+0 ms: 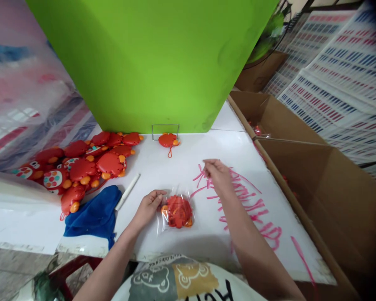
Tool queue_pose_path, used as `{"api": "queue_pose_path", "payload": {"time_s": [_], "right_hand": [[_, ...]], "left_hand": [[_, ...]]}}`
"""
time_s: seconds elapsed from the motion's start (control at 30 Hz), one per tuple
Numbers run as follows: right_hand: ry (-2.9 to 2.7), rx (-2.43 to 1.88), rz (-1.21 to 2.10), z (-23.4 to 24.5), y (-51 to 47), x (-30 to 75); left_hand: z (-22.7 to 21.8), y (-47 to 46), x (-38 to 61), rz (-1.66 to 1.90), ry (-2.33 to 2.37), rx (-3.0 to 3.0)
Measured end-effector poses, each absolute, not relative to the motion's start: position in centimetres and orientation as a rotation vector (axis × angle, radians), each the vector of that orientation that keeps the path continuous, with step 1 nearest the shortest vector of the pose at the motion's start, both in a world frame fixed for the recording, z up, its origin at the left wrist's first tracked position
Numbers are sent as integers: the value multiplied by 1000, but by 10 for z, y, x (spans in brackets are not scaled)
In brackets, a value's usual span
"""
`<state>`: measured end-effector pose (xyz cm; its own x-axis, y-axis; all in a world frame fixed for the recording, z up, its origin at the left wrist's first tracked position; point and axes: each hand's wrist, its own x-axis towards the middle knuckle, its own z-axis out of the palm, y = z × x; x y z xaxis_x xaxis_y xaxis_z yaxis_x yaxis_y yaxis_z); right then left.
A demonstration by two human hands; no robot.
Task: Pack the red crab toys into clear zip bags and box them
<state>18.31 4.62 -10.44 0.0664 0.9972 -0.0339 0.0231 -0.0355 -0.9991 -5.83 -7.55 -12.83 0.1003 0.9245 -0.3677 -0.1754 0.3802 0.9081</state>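
A clear plastic bag [163, 223] with a red and orange toy [178, 211] inside lies flat on the white table, close to its front edge. At the bag's left side is my left hand [148, 205], thumb and fingers closed on the plastic edge. My right hand [217, 173] is raised to the right of the bag, above pink scribbled lines [253, 209] on the tabletop. Its fingertips are pinched together; anything between them is too small to make out.
Several red crab-like toys [84, 169] are heaped at left, beside a blue cloth [94, 215] and a white stick [128, 192]. One toy [167, 140] lies by a wire stand [165, 124] before a green panel [156, 62]. Open cardboard boxes [326, 196] line the right side.
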Motion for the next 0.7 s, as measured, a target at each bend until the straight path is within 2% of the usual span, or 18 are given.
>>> {"api": "queue_pose_path", "payload": {"time_s": [0.23,0.7], "right_hand": [[-1575,-1244,1581,-121,-8,158],[-1390,-1259,1596,-125,-12,177]], "left_hand": [[-129,-76,-61,999,1112,700],[-129,-73,-67,1074,1075,574]]}}
